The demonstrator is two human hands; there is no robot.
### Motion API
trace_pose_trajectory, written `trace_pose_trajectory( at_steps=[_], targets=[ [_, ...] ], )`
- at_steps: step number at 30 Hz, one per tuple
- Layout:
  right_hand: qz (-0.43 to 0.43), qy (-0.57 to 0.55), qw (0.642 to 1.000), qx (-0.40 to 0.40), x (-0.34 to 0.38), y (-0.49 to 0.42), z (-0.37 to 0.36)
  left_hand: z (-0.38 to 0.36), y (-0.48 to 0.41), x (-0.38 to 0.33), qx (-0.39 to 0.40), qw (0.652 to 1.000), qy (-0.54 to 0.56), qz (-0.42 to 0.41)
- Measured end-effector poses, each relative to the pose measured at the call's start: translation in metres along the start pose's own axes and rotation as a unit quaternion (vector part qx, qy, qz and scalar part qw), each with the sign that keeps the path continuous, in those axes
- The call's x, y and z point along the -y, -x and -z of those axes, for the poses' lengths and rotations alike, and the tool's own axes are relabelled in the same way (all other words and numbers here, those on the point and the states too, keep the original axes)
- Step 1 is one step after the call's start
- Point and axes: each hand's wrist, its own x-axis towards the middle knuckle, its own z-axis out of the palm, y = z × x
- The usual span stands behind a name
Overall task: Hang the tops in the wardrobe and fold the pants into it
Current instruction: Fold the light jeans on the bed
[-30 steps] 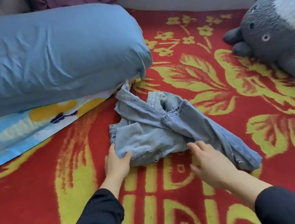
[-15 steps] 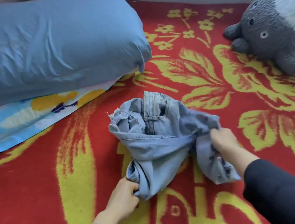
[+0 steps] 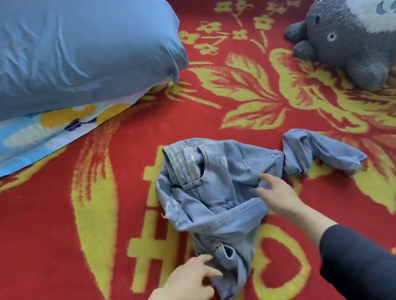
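On red floral bed blanket [image 3: 49, 242], crumpled light-blue denim pants [image 3: 214, 186]; our left hand [image 3: 188, 283], right hand [image 3: 279, 195] touch them open-fingered, gripping nothing. Twisted leg risks lumpy fold.

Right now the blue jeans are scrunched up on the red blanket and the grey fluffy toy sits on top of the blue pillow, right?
Not quite. The head view shows the grey fluffy toy on the red blanket itself, far right, apart from the blue pillow. The blue jeans do lie scrunched up on the blanket.
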Motion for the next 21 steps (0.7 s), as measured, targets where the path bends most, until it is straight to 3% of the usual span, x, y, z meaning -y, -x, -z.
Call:
trace_pose_trajectory(
  at_steps=[2, 4, 6, 8, 11, 12, 14, 16, 18, 19, 21],
  targets=[
    [0.071, 0.136, 0.982, 0.112, 0.002, 0.003, -0.033, 0.01, 0.002, 0.006, -0.166, 0.969, 0.103, 0.149],
    [0.135, 0.266, 0.938, 0.175, -0.003, 0.01, -0.061, 0.027, 0.001, 0.018, -0.328, 0.888, 0.18, 0.268],
    [0.189, 0.321, 0.91, 0.181, -0.008, 0.026, -0.082, 0.042, -0.004, 0.031, -0.415, 0.845, 0.18, 0.286],
    [0.213, 0.311, 0.906, 0.195, -0.018, 0.043, -0.088, 0.059, -0.014, 0.031, -0.451, 0.843, 0.164, 0.242],
    [0.244, 0.357, 0.876, 0.214, -0.044, 0.06, -0.072, 0.084, -0.038, 0.011, -0.44, 0.873, 0.129, 0.168],
    [0.24, 0.379, 0.868, 0.211, -0.056, 0.064, -0.062, 0.091, -0.048, 0.004, -0.422, 0.884, 0.126, 0.157],
    [0.176, 0.374, 0.889, 0.198, -0.081, 0.066, -0.033, 0.102, -0.069, -0.007, -0.39, 0.889, 0.174, 0.163],
    [0.065, 0.294, 0.941, 0.156, -0.099, 0.059, 0.006, 0.111, -0.089, -0.011, -0.371, 0.872, 0.26, 0.183],
    [-0.053, 0.131, 0.99, 0.023, -0.107, 0.045, 0.046, 0.118, -0.105, -0.013, -0.351, 0.866, 0.296, 0.198],
    [-0.111, 0.038, 0.991, -0.066, -0.109, 0.037, 0.062, 0.12, -0.11, -0.015, -0.342, 0.869, 0.297, 0.198],
    [-0.209, -0.113, 0.945, -0.225, -0.119, 0.015, 0.082, 0.122, -0.119, -0.018, -0.325, 0.875, 0.304, 0.188]
  ],
)
